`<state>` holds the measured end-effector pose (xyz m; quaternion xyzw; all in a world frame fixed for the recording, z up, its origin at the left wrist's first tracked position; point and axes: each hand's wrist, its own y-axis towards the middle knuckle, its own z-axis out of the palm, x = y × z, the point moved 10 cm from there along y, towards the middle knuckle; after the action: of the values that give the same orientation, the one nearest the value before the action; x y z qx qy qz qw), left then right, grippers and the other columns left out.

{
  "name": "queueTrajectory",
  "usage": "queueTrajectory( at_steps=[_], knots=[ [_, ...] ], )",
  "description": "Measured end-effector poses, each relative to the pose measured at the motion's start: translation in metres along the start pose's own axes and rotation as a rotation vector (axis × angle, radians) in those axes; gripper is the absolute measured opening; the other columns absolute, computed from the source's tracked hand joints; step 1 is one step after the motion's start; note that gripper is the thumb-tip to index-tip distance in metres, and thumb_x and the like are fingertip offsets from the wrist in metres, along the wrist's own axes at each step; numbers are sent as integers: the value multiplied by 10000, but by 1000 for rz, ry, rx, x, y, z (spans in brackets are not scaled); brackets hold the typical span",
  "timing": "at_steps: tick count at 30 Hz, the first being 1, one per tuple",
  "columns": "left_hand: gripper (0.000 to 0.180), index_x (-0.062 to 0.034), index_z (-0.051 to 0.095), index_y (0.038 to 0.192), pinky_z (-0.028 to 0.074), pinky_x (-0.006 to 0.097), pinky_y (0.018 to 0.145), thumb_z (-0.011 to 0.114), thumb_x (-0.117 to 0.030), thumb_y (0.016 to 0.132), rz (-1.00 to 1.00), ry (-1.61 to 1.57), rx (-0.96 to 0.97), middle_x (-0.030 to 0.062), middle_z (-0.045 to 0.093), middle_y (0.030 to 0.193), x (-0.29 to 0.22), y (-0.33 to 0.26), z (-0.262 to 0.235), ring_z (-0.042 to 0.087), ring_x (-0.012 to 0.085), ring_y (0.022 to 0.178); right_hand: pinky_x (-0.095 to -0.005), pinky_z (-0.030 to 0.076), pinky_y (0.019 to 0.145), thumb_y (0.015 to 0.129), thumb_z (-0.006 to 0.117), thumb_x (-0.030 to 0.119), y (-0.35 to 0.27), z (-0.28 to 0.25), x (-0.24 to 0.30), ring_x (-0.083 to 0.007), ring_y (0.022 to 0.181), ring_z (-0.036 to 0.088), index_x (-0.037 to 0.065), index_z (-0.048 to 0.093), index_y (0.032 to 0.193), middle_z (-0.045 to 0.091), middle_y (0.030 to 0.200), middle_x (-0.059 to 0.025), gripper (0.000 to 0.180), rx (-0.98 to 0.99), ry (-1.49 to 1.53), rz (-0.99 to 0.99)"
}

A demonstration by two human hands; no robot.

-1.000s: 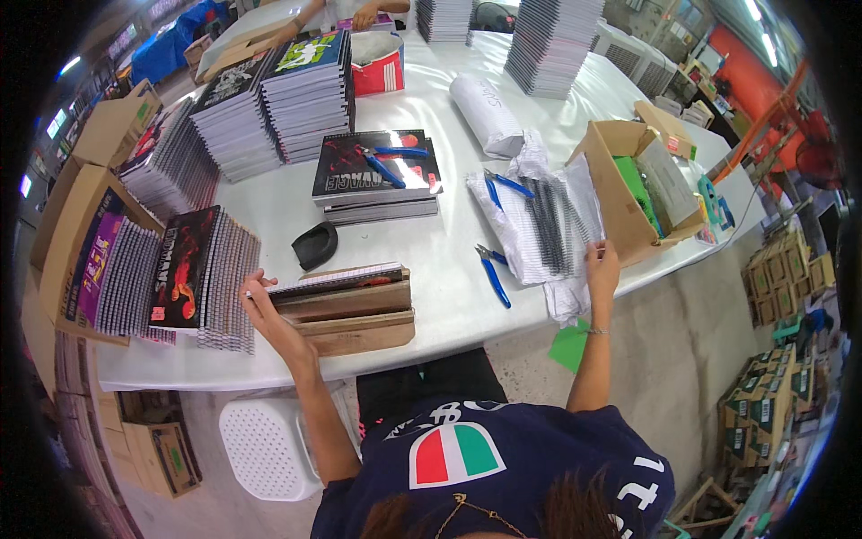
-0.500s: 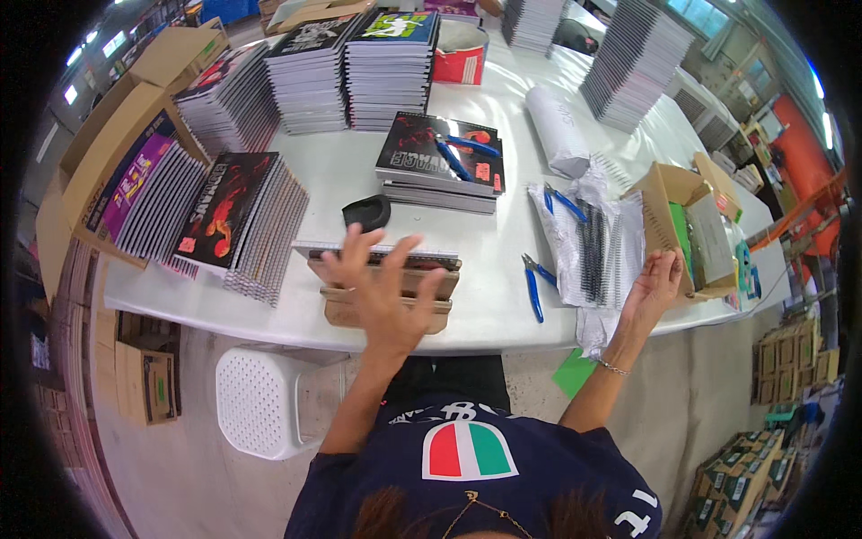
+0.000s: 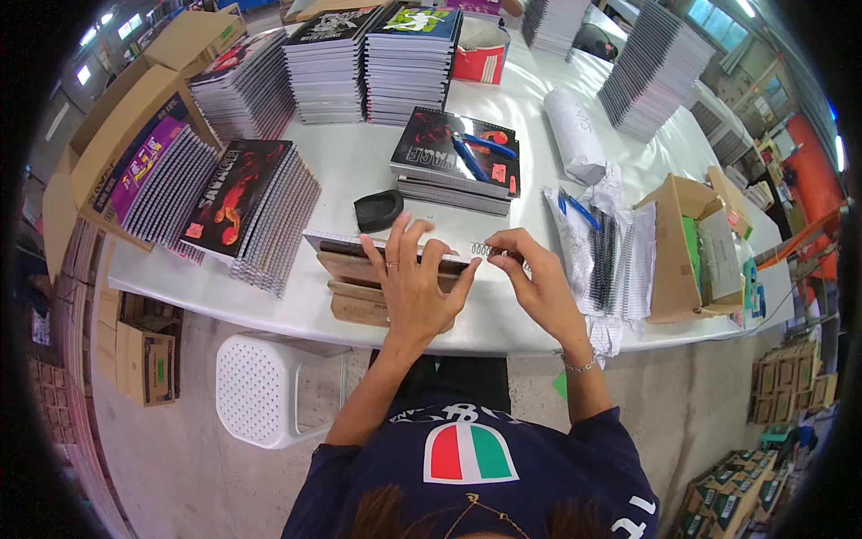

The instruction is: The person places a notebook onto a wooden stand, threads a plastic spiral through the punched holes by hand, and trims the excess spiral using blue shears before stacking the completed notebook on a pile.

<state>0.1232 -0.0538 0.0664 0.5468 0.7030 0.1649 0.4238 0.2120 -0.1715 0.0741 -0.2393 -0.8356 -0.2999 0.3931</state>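
Observation:
A notebook [image 3: 339, 241] stands on its edge, spine up, in a wooden holder [image 3: 357, 305] at the table's front. My left hand [image 3: 415, 289] grips it from above, fingers spread along the top edge and thumb at its right end. At that same end my right hand [image 3: 539, 283] pinches a thin spiral binding coil [image 3: 480, 249] between thumb and fingertips. Whether the coil's tip is inside the notebook's holes cannot be made out. A black curved piece [image 3: 379, 211] lies just beyond the holder. Behind it are stacked notebooks [image 3: 453, 193] with blue-handled cutters [image 3: 471, 160] on top.
Loose coils [image 3: 620, 269] lie on white wrapping at right, with another blue-handled cutter [image 3: 579, 211]. An open cardboard box [image 3: 669, 242] stands beyond them. Finished notebooks [image 3: 238, 202] and tall stacks [image 3: 409, 76] line the left and back. A white stool [image 3: 269, 391] is below the table edge.
My right hand has come from beside the cardboard box to the notebook's right end, with a coil now in its fingers. My left hand has come down onto the notebook.

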Motion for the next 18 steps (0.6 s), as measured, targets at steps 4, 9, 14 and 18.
queueTrajectory(
  at_steps=[4,9,14,18],
  knots=[
    [323,-136,592,837,27,598,1136,786,-365,718,1,-10,-23,13,543,952,1,-5,-2,468,239,1166,-384,467,777,893,573,42,4,1,13,-332,887,603,23,579,1059,616,925,-167,167,-1,-135,-91],
    [310,-172,620,860,-4,589,1144,804,-340,675,4,-29,-51,-12,556,951,10,-25,-1,492,208,1128,-399,445,777,879,591,54,-1,6,10,-326,853,570,53,612,1070,597,906,-139,191,92,-42,16],
    [358,-228,655,934,-44,571,1154,824,-302,627,61,-73,-133,-43,571,994,13,-42,-1,497,183,1125,-382,432,739,854,621,71,-4,11,17,-310,815,557,69,637,1053,588,900,-116,199,181,-146,-80],
    [407,-245,663,966,-45,563,1160,824,-262,593,62,-84,-139,-54,573,1005,17,-48,2,494,176,1131,-377,418,776,835,625,60,-2,16,28,-278,843,546,85,654,1031,586,923,-91,200,214,-261,-167]
  ],
)
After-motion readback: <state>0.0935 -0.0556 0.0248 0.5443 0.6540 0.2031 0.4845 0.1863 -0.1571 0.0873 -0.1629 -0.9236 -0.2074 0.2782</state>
